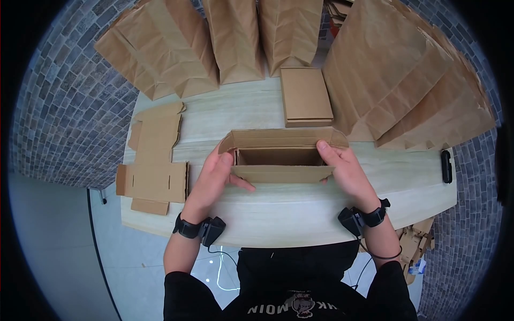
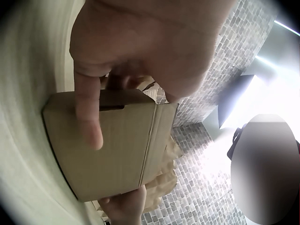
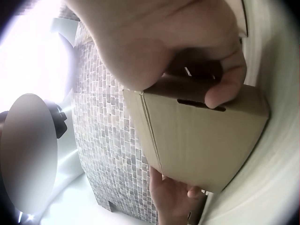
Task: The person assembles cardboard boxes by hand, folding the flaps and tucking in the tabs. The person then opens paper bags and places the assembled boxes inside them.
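Observation:
An open cardboard box [image 1: 284, 174] stands on the table between both hands, its top flaps raised. The left hand [image 1: 217, 174] grips its left end, thumb at the top edge; in the left wrist view one finger of this hand [image 2: 140, 47] lies along the box's side panel [image 2: 117, 145]. The right hand [image 1: 345, 168] holds the right end, thumb on the rear flap; in the right wrist view a fingertip of the right hand [image 3: 173, 42] rests at a slot in the box wall [image 3: 201, 140].
A flat unfolded carton [image 1: 152, 182] lies at the left. Behind the box is a closed carton [image 1: 307, 96]. Large paper bags [image 1: 235, 43] line the back, with more bags [image 1: 385, 75] at the right. A black object [image 1: 446, 166] lies near the right edge.

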Motion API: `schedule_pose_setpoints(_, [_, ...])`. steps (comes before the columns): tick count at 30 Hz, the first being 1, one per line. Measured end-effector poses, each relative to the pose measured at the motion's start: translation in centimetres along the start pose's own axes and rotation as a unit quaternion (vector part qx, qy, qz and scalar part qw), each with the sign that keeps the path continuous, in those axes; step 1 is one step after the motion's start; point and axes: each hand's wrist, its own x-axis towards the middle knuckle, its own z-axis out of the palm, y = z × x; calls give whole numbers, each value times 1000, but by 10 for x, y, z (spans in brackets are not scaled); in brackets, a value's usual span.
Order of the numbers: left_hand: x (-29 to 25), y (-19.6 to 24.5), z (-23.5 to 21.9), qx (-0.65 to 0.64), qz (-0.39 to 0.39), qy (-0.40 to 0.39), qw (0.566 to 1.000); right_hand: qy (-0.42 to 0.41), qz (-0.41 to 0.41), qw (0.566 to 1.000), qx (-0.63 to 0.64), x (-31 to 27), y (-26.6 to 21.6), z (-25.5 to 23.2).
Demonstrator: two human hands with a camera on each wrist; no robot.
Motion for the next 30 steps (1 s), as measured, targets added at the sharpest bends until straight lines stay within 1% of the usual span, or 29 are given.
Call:
schedule_pose_setpoints(1, [1,-3,-2,0,0,0,1000,-10,-3,1000,3,0,1,-1])
schedule_pose_setpoints(3, [2,-5,-5,-71,31,-52,996,-20,-6,1000,7,0,0,-1])
schedule_pose_setpoints(4, [1,-5,-3,-70,31,-52,996,-17,-7,1000,-4,-2,-3,0])
schedule_pose_setpoints(6, [-1,5,7,-3,61,-24,998,-15,-7,1000,-15,-2,-2,0])
schedule_pose_setpoints(7, [0,6,7,-3,61,-24,998,-33,-12,999,-16,0,1,-2])
schedule_pose_setpoints(8, [1,6,6,1,9,-3,1000,-50,-17,998,-17,1,4,-3])
schedule_pose_setpoints(9, [2,6,6,6,-43,18,999,-50,-15,999,-16,1,6,-2])
schedule_pose_setpoints(11, [1,8,10,6,-39,27,999,-40,-9,999,32,0,10,0])
schedule_pose_setpoints(12, [1,10,11,6,-34,37,999,-39,-8,999,32,3,15,0])
schedule_pose_setpoints(13, [1,11,12,6,-34,36,999,-35,-23,997,61,6,23,0])
schedule_pose_setpoints(14, [1,12,13,10,-32,49,998,-30,-37,995,90,8,18,3])
schedule_pose_setpoints(15, [1,13,14,14,-29,61,998,-30,-37,995,90,5,11,4])
schedule_pose_setpoints(17, [2,14,15,37,-21,61,997,-33,-81,995,42,-2,-8,6])
schedule_pose_setpoints(18, [2,14,15,61,-12,61,996,-33,-81,995,42,-1,-5,6])
schedule_pose_setpoints(20, [3,14,13,58,-19,57,996,-76,-111,991,14,2,5,6])
schedule_pose_setpoints(24, [3,17,15,44,-26,64,997,-79,-117,989,48,3,9,8])
schedule_pose_setpoints(26, [2,19,20,64,-12,75,995,-50,-131,990,-9,1,5,9])
schedule_pose_setpoints(27, [2,20,22,85,3,85,993,-50,-131,990,-9,1,5,11])
schedule_pose_setpoints(28, [2,19,22,85,3,85,993,-21,-155,988,16,1,6,15])
schedule_pose_setpoints(29, [3,16,21,88,24,79,993,7,-178,983,40,1,7,17])
schedule_pose_setpoints(30, [4,14,20,91,44,72,992,7,-178,983,41,1,7,17])
